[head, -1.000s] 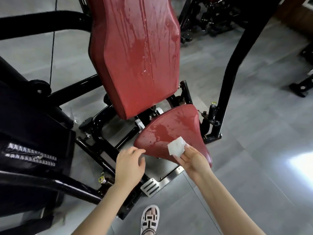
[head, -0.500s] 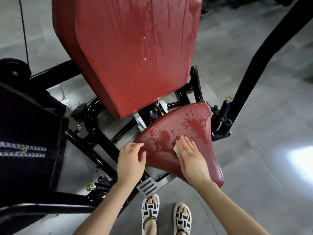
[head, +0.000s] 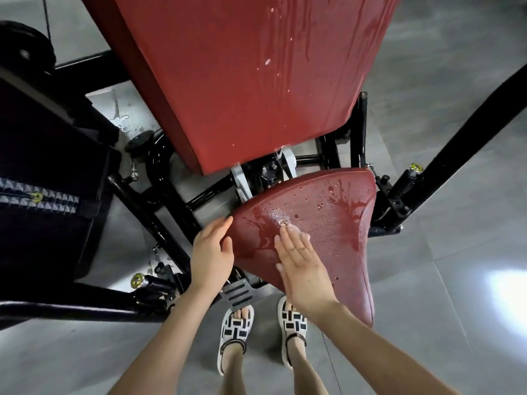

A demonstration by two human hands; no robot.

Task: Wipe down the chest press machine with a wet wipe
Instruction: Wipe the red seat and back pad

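The right hand (head: 303, 269) lies flat with straight fingers and presses on the seat (head: 336, 218). The wipe is hidden, probably under it. The left hand (head: 212, 252), relaxed, touches the seat's left edge. Drops (head: 339, 202) lie ahead of the right hand, toward the wide back end of the smooth, glossy red vinyl.

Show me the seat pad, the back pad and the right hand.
seat pad (head: 336, 223), head view, wet upper surface.
back pad (head: 256, 81), head view, front face.
right hand (head: 305, 272), head view, back of hand.
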